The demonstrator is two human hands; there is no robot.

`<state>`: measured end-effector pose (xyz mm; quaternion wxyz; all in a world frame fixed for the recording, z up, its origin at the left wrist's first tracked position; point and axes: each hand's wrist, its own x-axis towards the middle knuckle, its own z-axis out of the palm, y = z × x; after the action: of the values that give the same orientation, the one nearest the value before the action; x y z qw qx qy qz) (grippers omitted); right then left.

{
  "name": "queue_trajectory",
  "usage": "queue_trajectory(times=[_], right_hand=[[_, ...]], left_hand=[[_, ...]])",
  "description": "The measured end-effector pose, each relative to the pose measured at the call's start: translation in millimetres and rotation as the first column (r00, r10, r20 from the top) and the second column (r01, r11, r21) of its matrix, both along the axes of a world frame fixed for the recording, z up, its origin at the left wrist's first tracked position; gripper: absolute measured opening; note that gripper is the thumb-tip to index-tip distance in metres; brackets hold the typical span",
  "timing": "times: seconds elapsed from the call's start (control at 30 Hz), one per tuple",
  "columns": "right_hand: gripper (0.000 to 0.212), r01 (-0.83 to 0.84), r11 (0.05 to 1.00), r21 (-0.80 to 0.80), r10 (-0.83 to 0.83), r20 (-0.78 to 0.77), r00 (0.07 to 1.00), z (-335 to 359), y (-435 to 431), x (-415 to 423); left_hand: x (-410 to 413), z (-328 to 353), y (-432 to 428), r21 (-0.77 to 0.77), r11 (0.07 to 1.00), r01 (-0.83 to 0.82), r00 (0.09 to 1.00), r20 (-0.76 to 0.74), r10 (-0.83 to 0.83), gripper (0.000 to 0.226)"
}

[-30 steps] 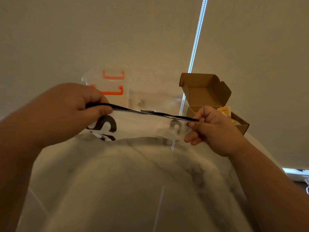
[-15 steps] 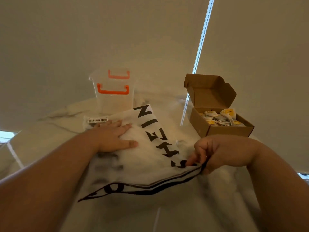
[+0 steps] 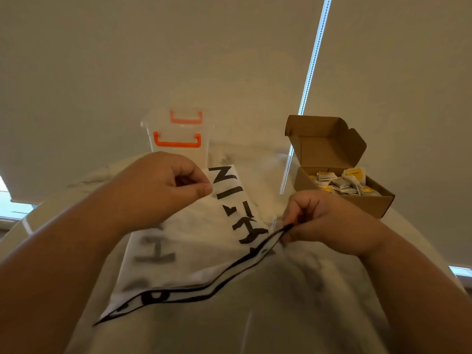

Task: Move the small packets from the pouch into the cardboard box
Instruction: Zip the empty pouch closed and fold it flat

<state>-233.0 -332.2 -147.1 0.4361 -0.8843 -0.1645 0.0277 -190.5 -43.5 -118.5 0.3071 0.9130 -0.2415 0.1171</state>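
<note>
Head: frosted white pouch (image 3: 194, 241), black lettering

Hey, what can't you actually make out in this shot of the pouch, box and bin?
Head view only:
1. Inside the pouch: frosted plastic hides whether packets remain.
2. The pouch's left part: covered by the left hand.
3. Print on the packets in the cardboard box: too small.
4. The clear bin, lower left: behind the left hand.

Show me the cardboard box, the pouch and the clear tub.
cardboard box (image 3: 324, 146), head view, open lid.
pouch (image 3: 194, 241), head view, white middle panel.
clear tub (image 3: 176, 144), head view, front orange handle.
</note>
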Motion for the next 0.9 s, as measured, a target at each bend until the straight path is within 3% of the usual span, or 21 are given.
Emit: queue_trajectory(times=[0.13, 0.27, 0.4, 0.67, 0.77, 0.9], right_hand=[[0.017, 0.023, 0.994, 0.105, -0.032, 0.085, 0.996, 4.5, 18.3, -6.5], [0.022, 0.065, 0.995, 0.072, -0.078, 0.202, 0.976, 7.1, 34.6, -15.8], [0.025, 0.104, 0.995, 0.011, -0.102, 0.299, 0.949, 9.0, 41.6, -20.3], [0.031, 0.050, 0.998, 0.027, -0.056, 0.299, 0.953, 5.4, 40.3, -19.7], [0.032, 0.039, 0.999, -0.022, -0.030, 0.310, 0.950, 4.9, 37.8, -17.3], [0.034, 0.000, 0.999, 0.032, -0.008, 0.253, 0.967, 7.6, 28.5, -17.2]], left_hand=[[-58.5, 18.9, -20.2, -0.180, 0.982, 0.058, 0.998, 0.049, -0.050, 0.025], [-74.7, -0.7, -53.8, -0.026, 0.999, 0.045, 0.999, 0.023, -0.045, 0.049], [-67.4, -8.8, -65.9, 0.031, 0.997, 0.078, 0.996, -0.047, -0.076, 0.030], [-63.4, -11.3, -62.8, -0.099, 0.992, 0.074, 0.992, -0.094, -0.083, 0.006], [-64.4, -10.1, -63.0, -0.037, 0.996, 0.078, 0.994, -0.073, -0.080, 0.006], [-66.0, -9.1, -62.1, 0.116, 0.991, 0.069, 0.998, -0.007, -0.069, 0.013]])
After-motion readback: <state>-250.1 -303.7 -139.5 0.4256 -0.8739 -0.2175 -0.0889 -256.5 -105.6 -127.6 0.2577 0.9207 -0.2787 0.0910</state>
